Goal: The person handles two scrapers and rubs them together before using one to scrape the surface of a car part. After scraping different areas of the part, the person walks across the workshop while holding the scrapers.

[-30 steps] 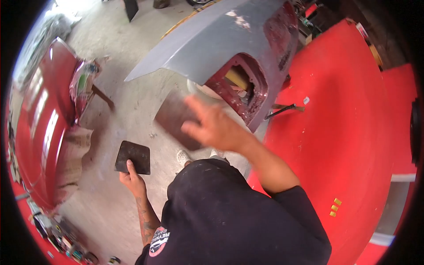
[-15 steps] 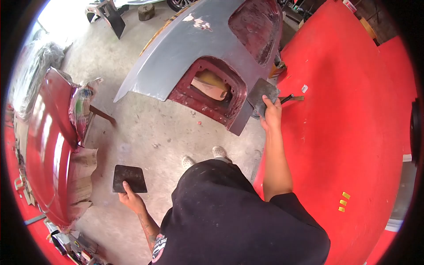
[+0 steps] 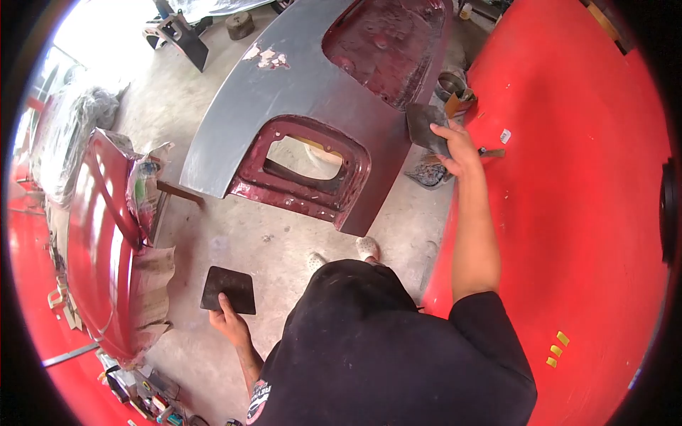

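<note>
My left hand [image 3: 231, 324] pinches the lower edge of a flat black rectangular sheet [image 3: 229, 290], thumb on top, above the floor at lower left. Over at the upper right, my right hand [image 3: 459, 147] grips a dark grey flat pad [image 3: 426, 128] with the thumb across it. That pad is at the right edge of a large grey car panel [image 3: 234, 131], which has a dark red recessed opening; whether they touch I cannot tell. A dark thing wrapped in plastic [image 3: 428, 172] sits below my right hand.
A glossy red car part [image 3: 99, 248] with taped paper stands on the left. The red wall [image 3: 568, 213] runs along the right, bearing small yellow tabs [image 3: 557, 350]. Tools and boxes [image 3: 153, 397] lie at the lower left. A round metal container [image 3: 449, 84] stands beyond the panel.
The view has shifted, and the grey panel appears lower and further left. My right hand has moved away to the right with its pad; my left hand still holds the black sheet.
</note>
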Motion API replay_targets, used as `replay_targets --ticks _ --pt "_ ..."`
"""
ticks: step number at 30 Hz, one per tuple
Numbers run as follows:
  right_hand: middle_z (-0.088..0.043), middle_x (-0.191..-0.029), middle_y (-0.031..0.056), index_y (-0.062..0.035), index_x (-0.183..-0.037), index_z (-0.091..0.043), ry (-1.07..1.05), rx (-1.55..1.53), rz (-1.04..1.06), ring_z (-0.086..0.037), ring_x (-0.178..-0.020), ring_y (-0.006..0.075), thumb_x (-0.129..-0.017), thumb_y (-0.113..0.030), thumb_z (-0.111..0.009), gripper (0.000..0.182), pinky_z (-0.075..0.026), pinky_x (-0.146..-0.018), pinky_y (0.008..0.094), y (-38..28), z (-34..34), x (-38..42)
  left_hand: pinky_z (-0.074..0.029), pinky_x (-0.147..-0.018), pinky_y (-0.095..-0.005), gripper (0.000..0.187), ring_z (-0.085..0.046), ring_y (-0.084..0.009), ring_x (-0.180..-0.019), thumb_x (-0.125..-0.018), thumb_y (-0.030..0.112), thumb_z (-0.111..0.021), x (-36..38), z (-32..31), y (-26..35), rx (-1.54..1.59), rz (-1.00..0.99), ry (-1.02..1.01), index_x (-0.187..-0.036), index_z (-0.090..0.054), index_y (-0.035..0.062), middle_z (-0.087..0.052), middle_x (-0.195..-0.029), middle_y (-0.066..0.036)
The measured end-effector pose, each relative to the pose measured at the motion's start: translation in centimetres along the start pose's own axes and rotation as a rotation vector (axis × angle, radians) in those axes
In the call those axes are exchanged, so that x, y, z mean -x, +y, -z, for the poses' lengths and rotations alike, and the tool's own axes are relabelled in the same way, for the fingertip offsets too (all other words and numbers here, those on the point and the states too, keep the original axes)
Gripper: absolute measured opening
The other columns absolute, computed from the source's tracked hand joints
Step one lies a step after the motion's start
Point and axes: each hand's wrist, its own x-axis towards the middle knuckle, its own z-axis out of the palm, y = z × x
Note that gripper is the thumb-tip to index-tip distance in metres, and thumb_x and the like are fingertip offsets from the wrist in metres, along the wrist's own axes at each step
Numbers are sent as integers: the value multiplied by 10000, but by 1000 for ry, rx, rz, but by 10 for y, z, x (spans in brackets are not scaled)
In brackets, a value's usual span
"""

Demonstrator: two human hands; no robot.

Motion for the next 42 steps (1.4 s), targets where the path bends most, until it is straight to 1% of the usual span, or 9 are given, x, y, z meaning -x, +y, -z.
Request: replay_targets --ticks 12,16,26,27,30,32,34,36,42 --pt "-625 -1021 44 -39 -1164 -552 -259 199 -42 -592 -842 126 -818 -158 -639 376 -423 -629 257 -41 -54 -17 -458 -768 -267 251 -579 -120 -842 -958 192 -541 22 -28 26 -106 -4 -39 -1019 -594 -46 -651 -936 -69" --pt "-626 -1029 74 -7 -1158 -549 -390 -101 31 -616 -845 145 -826 -95 -620 351 -490 -653 286 -22 -71 -32 -456 -790 -271 251 -575 -124 -862 -959 192 -538 30 -33 33 -122 37 -23 -1043 -574 -43 -640 -958 -70" --pt "-640 -1030 97 -5 -1149 -550 -192 230 461 -594 -921 165 -793 -110 -684 395 -477 -825 324 -19 -102 -17 -459 -735 -256 215 -570 -100 -813 -948 164 -556 35 -49 35 -6 3 -38 -988 -605 -41 -651 -895 -55" --pt "-648 -1008 88 -6 -1158 -548 -548 170 435 -587 -934 157 -796 -149 -700 417 -464 -855 323 -11 -101 -15 -460 -727 -255 214 -569 -100 -803 -948 163 -556 38 -48 36 -30 3 -46 -983 -604 -43 -650 -887 -52" --pt "-655 -978 74 -6 -1119 -563 -534 302 576 -591 -903 146 -796 -164 -704 387 -475 -830 327 -13 -99 -23 -461 -715 -255 214 -569 -102 -786 -948 161 -555 43 -44 35 -68 11 -35 -976 -602 -46 -650 -874 -49" --pt "-660 -960 110 -7 -1073 -577 -431 123 575 -615 -853 188 -788 -205 -711 372 -487 -804 348 -20 -104 -33 -461 -713 -255 214 -570 -104 -780 -948 159 -555 47 -40 34 -83 21 -24 -975 -600 -48 -651 -869 -49" --pt "-656 -937 177 1 -1035 -584 -208 586 745 -637 -833 272 -771 -251 -719 389 -493 -785 372 -28 -111 -32 -463 -717 -256 214 -571 -104 -792 -949 159 -551 49 -38 33 -149 36 -19 -969 -600 -48 -649 -874 -48" --pt "-634 -956 255 19 -1088 -571 -573 711 842 -631 -900 352 -741 -285 -738 491 -482 -798 398 -26 -124 -10 -462 -724 -258 214 -572 -105 -799 -951 159 -548 49 -37 30 -111 38 -15 -972 -600 -48 -649 -882 -50" --pt "-620 -1055 70 -27 -1158 -534 -248 19 500 -591 -940 145 -863 -132 -635 329 -489 -807 306 -47 -108 -47 -459 -751 -261 220 -575 -110 -825 -956 161 -539 56 -26 31 -67 18 42 -999 -596 -48 -650 -919 -65"
